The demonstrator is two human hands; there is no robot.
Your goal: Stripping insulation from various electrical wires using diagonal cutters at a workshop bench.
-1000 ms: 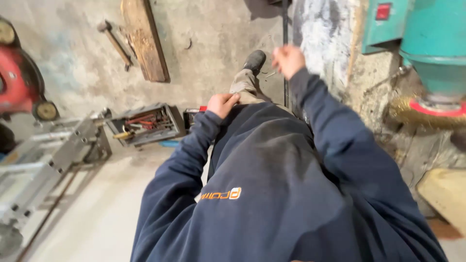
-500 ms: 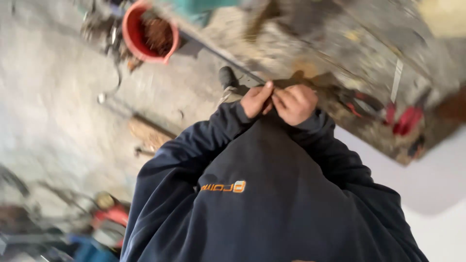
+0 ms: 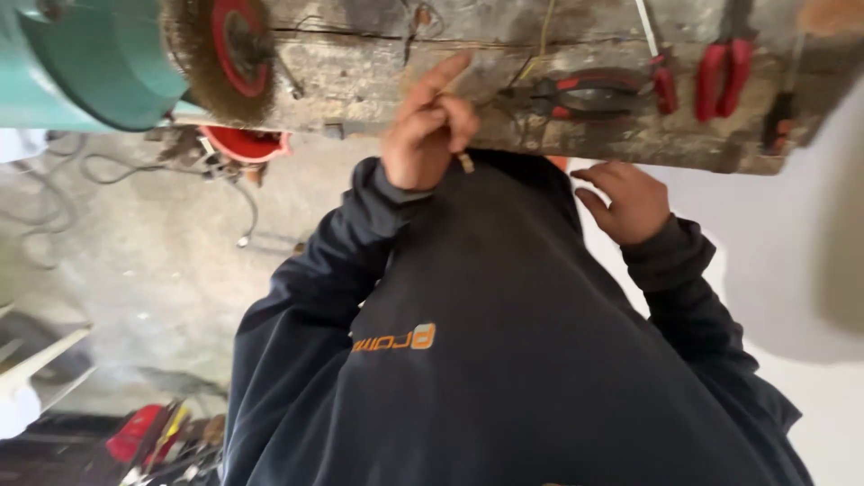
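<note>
Currently a small pale metal piece (image 3: 465, 163) is being pinched in the left hand (image 3: 425, 135), fingers curled around it, index finger sticking up toward the edge of the worn wooden workbench (image 3: 378, 63). What kind of piece it is cannot be told; it is too small and blurred. It is being held just above the chest of the dark navy sweatshirt (image 3: 504, 342), right below the bench edge. The right hand (image 3: 630, 200) is being kept loosely spread, fingers half bent, nothing gripped, hovering near the bench's underside and apart from the left hand. On the bench, black-and-red pliers (image 3: 580, 94) are lying just beyond the left hand's fingertips; a red-handled screwdriver (image 3: 657, 63), a second pair of red-handled pliers (image 3: 724, 65) and a dark-handled tool (image 3: 781, 112) are being seen further toward the right hand's side. A wire brush wheel (image 3: 225, 49) with a red hub is mounted on a teal bench grinder (image 3: 99, 58) at the other end. A red bucket (image 3: 245, 144) is being partly hidden behind the bench on the concrete floor (image 3: 135, 261), with more red tools (image 3: 148, 436) low down.
</note>
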